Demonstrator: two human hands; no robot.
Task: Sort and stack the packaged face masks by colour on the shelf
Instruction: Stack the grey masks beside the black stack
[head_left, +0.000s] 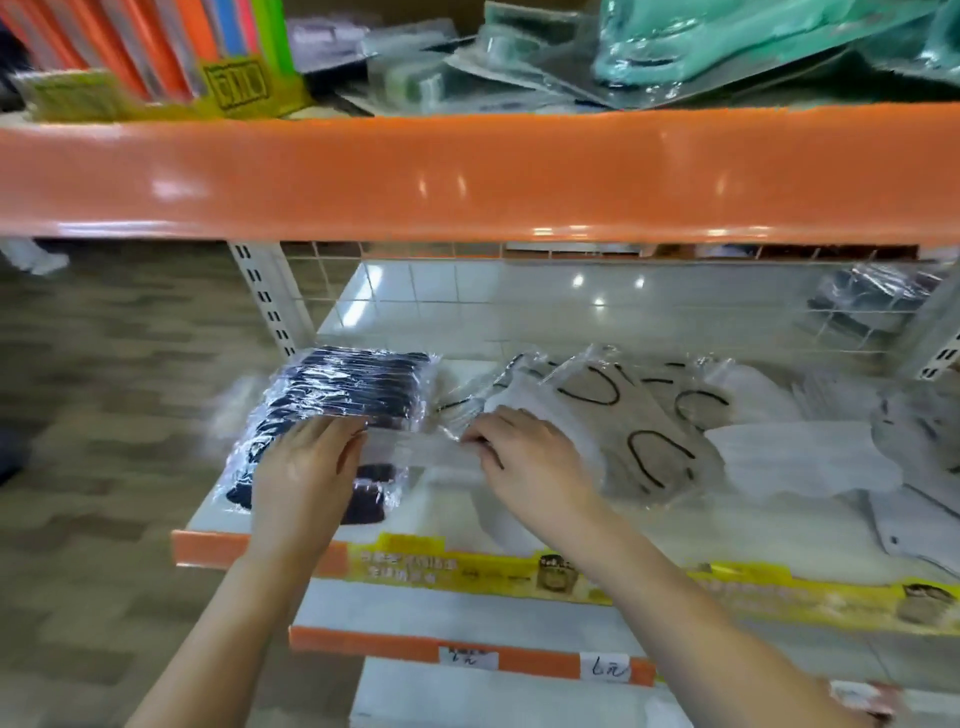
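Shelf (457, 525), clear packet (415, 447) between fingers (475, 435)

Both bare forearms come up from the bottom of the frame and angle in toward each other, so the hands end up close together but not touching. The left hand (306, 467) is palm down, back of the hand facing the camera, fingers pretty much straight and together, pointing up and a bit right, lying flat. The right hand (524, 457) is also palm down, but its fingers curl in and pinch at the tips, pointing left toward the other hand.
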